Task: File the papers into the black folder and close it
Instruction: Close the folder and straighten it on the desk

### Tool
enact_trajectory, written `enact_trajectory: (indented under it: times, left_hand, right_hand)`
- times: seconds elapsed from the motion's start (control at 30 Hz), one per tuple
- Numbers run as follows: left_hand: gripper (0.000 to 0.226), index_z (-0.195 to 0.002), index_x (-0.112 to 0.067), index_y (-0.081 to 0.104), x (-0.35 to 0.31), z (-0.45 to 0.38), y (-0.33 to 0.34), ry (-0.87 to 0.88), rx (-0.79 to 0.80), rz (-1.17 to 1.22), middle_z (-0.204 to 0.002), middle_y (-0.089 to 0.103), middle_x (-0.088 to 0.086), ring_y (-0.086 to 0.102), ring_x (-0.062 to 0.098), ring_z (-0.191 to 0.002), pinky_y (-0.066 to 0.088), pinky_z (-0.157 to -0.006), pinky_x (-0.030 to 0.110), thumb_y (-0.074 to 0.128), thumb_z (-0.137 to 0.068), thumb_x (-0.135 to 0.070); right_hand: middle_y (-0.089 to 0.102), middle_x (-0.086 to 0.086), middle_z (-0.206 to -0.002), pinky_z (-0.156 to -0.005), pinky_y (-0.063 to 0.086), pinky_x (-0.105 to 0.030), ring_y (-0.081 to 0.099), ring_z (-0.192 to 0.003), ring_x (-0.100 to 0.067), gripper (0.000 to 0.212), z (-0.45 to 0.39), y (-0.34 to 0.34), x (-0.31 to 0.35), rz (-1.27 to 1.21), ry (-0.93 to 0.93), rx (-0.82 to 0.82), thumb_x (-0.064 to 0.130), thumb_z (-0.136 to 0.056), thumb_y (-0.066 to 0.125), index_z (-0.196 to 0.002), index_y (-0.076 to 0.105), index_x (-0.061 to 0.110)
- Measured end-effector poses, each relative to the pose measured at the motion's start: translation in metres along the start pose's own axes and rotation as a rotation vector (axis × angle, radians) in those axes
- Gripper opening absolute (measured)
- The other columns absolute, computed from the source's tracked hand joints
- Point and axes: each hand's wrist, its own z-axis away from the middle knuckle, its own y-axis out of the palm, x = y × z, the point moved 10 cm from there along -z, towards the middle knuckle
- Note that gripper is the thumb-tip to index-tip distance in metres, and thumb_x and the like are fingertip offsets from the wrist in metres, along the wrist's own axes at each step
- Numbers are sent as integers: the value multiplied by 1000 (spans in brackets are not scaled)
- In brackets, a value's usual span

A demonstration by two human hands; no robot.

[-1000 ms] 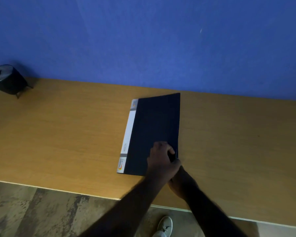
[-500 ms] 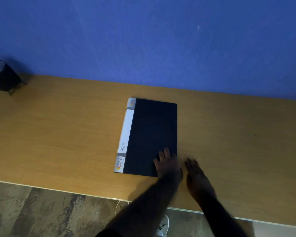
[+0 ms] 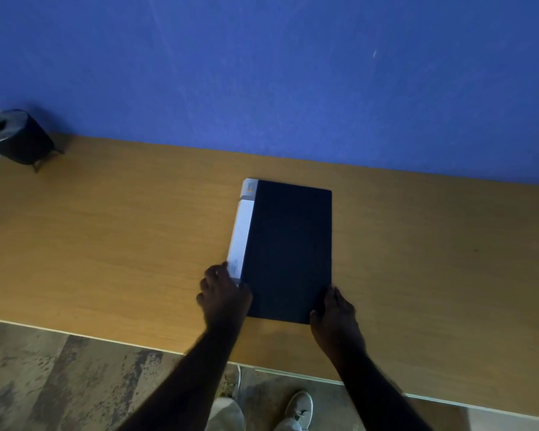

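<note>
The black folder lies closed and flat on the wooden table, with its white spine strip along the left side. No papers show outside it. My left hand holds the folder's near left corner at the spine, fingers curled over the edge. My right hand grips the near right corner, thumb on the cover.
A dark round pot on small legs stands at the table's far left, against the blue wall. The table's near edge runs just below my wrists; floor and my shoes show beneath.
The folder's cover came down flat. My left hand moved from the near right corner to the spine corner, and my right hand came off the table onto the near right corner.
</note>
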Motion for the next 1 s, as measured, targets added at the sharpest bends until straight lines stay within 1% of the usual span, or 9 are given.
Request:
enact_trajectory:
  times: [0.07, 0.17, 0.27, 0.37, 0.57, 0.77, 0.87, 0.93, 1.0]
  left_hand:
    - [50, -137, -14, 49, 26, -6, 2, -90, 77, 38, -136, 46, 16, 48, 35, -121, 44, -95, 47, 57, -89, -26]
    - [37, -127, -16, 58, 38, -10, 12, -98, 167, 74, -128, 52, 17, 49, 35, -116, 43, -95, 45, 53, -92, -25]
    - [37, -128, -17, 60, 43, -13, 16, -110, 201, 118, -127, 52, 17, 52, 36, -116, 43, -99, 47, 51, -93, -26]
    - [38, -129, -18, 61, 43, -16, 17, -87, 221, 129, -127, 55, 16, 53, 34, -114, 45, -98, 46, 49, -93, -26]
    - [34, -122, -14, 64, 58, -32, 1, -129, 187, 198, -122, 57, 16, 55, 34, -108, 48, -99, 48, 45, -94, -20]
    - [38, -113, -19, 69, 93, -60, -28, -161, 168, 214, -120, 61, 12, 59, 32, -101, 53, -88, 43, 41, -88, -22]
    - [39, -114, -20, 70, 111, -74, -48, -163, 139, 234, -119, 65, 7, 61, 29, -99, 55, -89, 42, 42, -87, -23]
    - [36, -113, -17, 72, 122, -84, -60, -164, 118, 248, -113, 66, 5, 59, 26, -94, 51, -82, 35, 45, -88, -18]
    - [35, -112, -16, 73, 135, -95, -72, -163, 90, 256, -116, 70, 10, 60, 28, -93, 47, -77, 33, 47, -89, -15]
  right_hand:
    - [30, -14, -160, -110, 37, -47, 32, -141, -36, 73, -2, 1, 2, -27, 20, 4, 32, -97, 53, -156, 19, 6]
    - [28, -13, -159, -111, 36, -48, 29, -140, -36, 75, -5, 3, 5, -62, 63, 33, 33, -96, 55, -156, 19, 7]
    - [27, -13, -158, -111, 36, -48, 29, -139, -36, 77, -8, 5, 5, -88, 104, 65, 33, -94, 59, -157, 21, 9]
    - [34, -13, -154, -112, 39, -48, 36, -137, -35, 76, -13, 3, 1, -183, 158, 51, 34, -90, 65, -155, 30, 14]
    - [42, -8, -151, -106, 46, -52, 46, -133, -31, 75, -18, 14, 13, -364, 197, 52, 40, -86, 69, -151, 37, 22]
    - [40, -7, -152, -108, 45, -51, 44, -135, -29, 69, -23, 37, 55, -437, 165, 73, 32, -89, 70, -150, 40, 20]
    - [39, -5, -154, -107, 46, -53, 44, -137, -27, 73, -29, 56, 78, -480, 148, 119, 37, -86, 69, -150, 39, 23]
    - [40, -3, -156, -108, 46, -53, 43, -138, -25, 76, -34, 69, 92, -509, 128, 149, 40, -83, 69, -150, 37, 25]
    - [39, -2, -156, -108, 46, -52, 43, -138, -24, 78, -38, 80, 110, -528, 103, 180, 40, -81, 69, -150, 37, 25]
